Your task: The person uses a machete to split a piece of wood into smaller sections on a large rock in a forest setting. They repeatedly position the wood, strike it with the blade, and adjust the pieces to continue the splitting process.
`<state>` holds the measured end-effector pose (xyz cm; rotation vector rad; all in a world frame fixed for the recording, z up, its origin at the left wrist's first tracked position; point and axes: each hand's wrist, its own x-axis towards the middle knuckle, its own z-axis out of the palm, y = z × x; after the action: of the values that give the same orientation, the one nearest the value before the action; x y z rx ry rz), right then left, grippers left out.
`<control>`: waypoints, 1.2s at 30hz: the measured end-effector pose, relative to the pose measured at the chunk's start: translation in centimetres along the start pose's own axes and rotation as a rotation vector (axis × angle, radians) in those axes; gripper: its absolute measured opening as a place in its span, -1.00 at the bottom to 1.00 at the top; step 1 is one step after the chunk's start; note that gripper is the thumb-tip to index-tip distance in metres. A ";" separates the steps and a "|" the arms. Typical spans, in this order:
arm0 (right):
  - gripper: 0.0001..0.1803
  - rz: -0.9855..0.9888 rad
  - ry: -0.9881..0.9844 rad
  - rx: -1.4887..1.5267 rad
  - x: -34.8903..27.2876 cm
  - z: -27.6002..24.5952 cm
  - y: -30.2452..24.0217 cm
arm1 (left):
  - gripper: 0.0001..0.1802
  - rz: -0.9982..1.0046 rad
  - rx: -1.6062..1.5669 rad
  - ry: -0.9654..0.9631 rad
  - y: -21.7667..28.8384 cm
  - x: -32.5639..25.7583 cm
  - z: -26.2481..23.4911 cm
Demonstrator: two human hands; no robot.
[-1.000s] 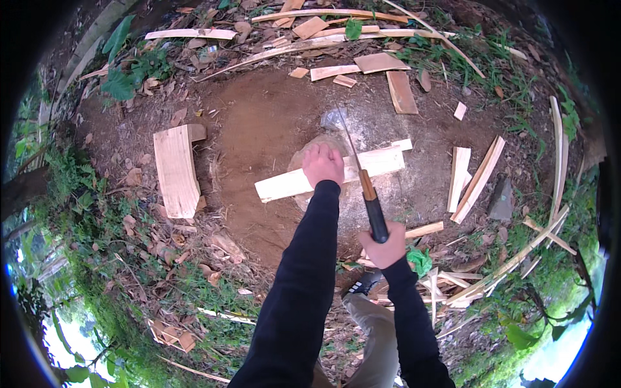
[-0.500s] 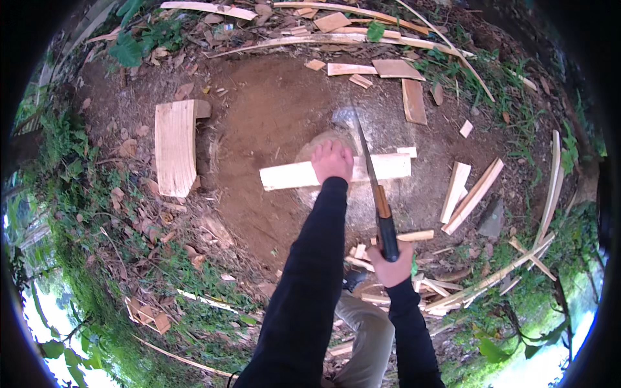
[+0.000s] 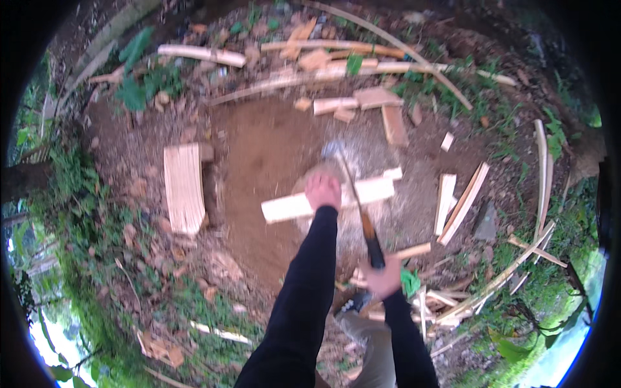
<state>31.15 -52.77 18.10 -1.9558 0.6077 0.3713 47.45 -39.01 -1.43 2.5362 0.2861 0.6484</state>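
Observation:
A pale wooden board lies nearly crosswise over what looks like a round stump top. My left hand is closed over the board near its middle, fingers bent toward the far edge. In my right hand, nearer to me, is the black grip of a handsaw with an orange-brown wooden section. Its long narrow blade points away from me and crosses the board right of my left hand. The blade shows almost edge-on, so its teeth cannot be made out. Beyond the board's right end sits a small pale offcut.
A wide pale slab rests on a block at the left. Several offcuts and long strips lie at the far side. Two split pieces are to the right. Scraps and a green cloth-like thing are near my right hand.
The whole view has shifted, so the ground sits lower in the picture. The board appears slightly more tilted. Both hands keep their hold, and the saw still crosses the board.

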 end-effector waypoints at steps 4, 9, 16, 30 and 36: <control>-0.83 0.007 -0.201 -0.147 -12.0 -7.9 -5.4 | -0.80 -0.047 0.023 -0.115 0.7 0.3 -0.1; -0.73 -0.200 -0.092 -0.220 -1.7 -2.5 -0.8 | -0.81 -0.054 0.024 -0.136 1.8 1.0 0.2; -0.71 -0.189 -0.057 -0.145 -5.2 -3.6 -4.3 | -0.82 -0.066 0.082 -0.144 -0.4 0.6 0.2; -0.76 -0.242 -0.100 -0.055 -6.3 -3.2 1.6 | -0.82 -0.064 0.097 -0.122 0.2 0.7 -0.2; -0.80 -0.193 -0.089 -0.176 -5.0 -2.5 -1.0 | -0.80 -0.105 0.104 -0.201 1.0 0.2 -0.4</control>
<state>27.55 -53.40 22.54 -2.1327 0.3341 0.3985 47.53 -39.64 -0.46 2.6388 0.3876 0.3436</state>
